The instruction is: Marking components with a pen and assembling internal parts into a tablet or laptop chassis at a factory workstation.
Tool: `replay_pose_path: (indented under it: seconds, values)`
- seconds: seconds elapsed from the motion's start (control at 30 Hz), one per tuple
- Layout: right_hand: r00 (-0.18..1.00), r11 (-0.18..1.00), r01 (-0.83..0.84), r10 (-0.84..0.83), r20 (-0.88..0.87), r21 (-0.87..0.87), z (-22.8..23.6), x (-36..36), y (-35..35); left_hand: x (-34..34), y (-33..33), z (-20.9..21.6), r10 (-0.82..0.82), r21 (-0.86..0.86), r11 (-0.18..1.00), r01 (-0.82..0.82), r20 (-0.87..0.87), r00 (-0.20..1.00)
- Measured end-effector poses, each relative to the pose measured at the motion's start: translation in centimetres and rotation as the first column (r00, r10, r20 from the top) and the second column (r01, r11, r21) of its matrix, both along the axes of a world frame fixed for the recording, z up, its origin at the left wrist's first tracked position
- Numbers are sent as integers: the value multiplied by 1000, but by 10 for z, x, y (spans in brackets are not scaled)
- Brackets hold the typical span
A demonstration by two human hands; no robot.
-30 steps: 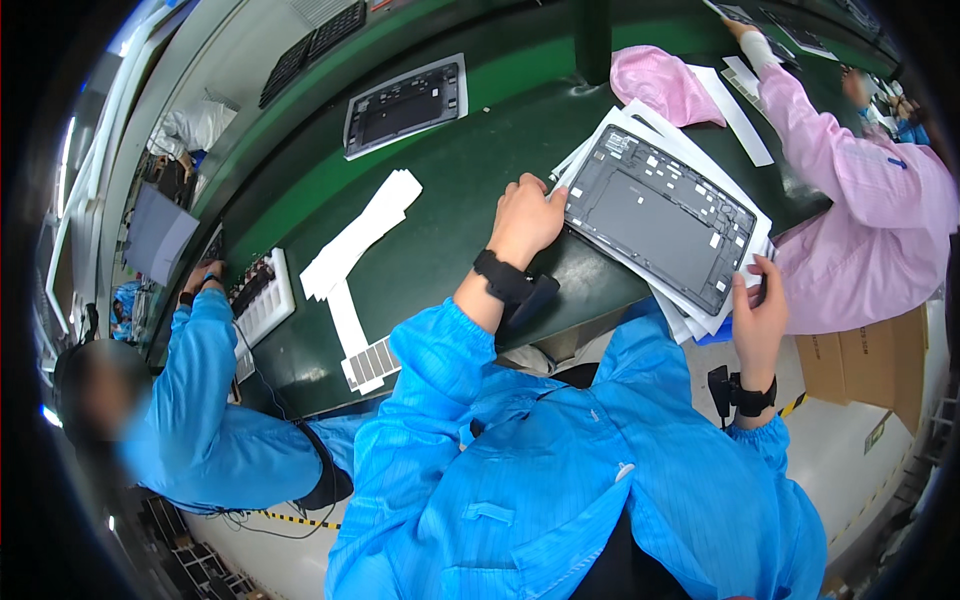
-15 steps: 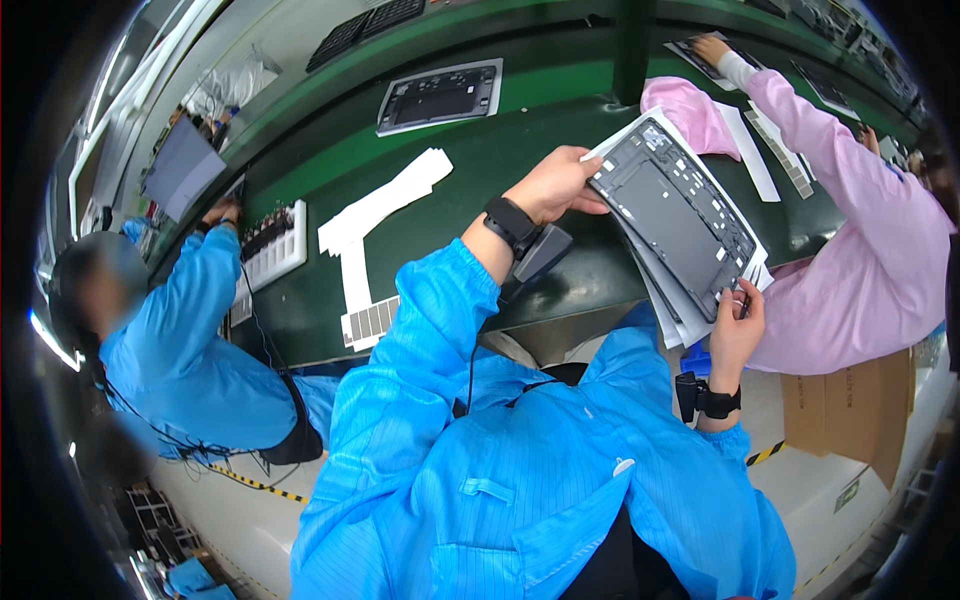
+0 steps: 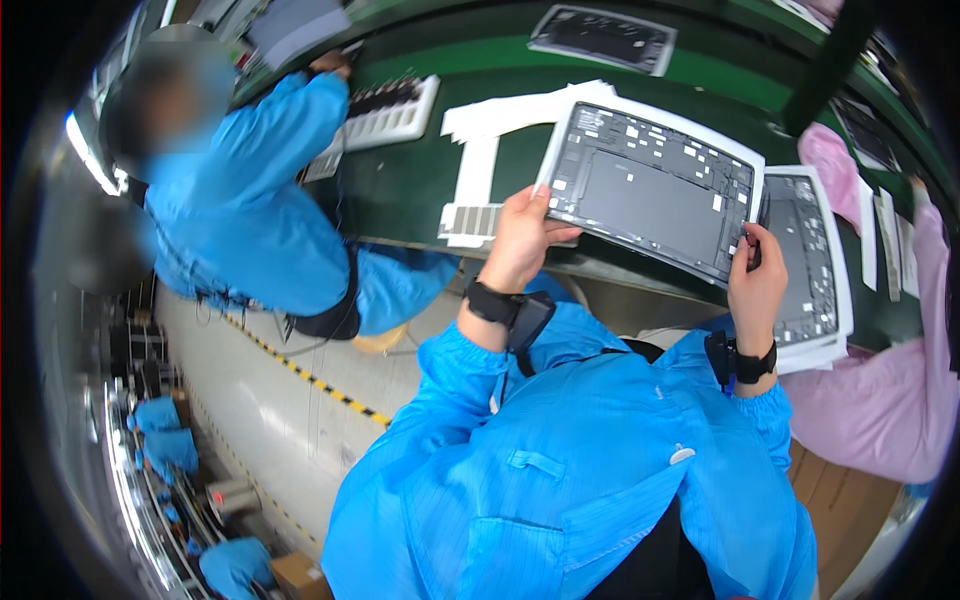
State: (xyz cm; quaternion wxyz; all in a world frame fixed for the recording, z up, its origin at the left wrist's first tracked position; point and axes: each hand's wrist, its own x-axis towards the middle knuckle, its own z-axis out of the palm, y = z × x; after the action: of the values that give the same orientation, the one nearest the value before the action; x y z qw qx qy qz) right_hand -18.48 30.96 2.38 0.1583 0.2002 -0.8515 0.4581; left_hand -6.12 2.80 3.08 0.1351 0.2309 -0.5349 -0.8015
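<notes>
here, white squares (image 3: 717,202) inside gray casing (image 3: 650,205)

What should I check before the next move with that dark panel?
1. Left hand holds the dark panel at its near left corner: ok.
2. Right hand at the panel's right edge: ok; firmness of its grip: cannot tell.
3. White sheet behind the panel: ok, its far border shows.
4. Gap to the second panel on the right: cannot tell, they overlap in view.
5. Bench free of white strips: not ok.
</notes>
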Motion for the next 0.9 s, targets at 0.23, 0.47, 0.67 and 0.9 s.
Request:
replay_pose_path:
  seconds: [0.23,0.47,0.67,0.9]
  values:
    - [991,952,-104,122,-49,286,-29,-16,-36,12,-27,-26,197,-783,610,120,296,935]
    - [983,899,-130,172,-63,418,-29,-12,-31,46,-3,-43,281,-944,323,-69,26,959]
    - [980,874,-117,179,-88,471,-29,-21,-27,71,-22,-65,335,-992,116,-53,-11,942]
    - [985,925,-79,129,-111,371,-35,-21,-19,69,-17,-64,292,-998,19,54,58,955]
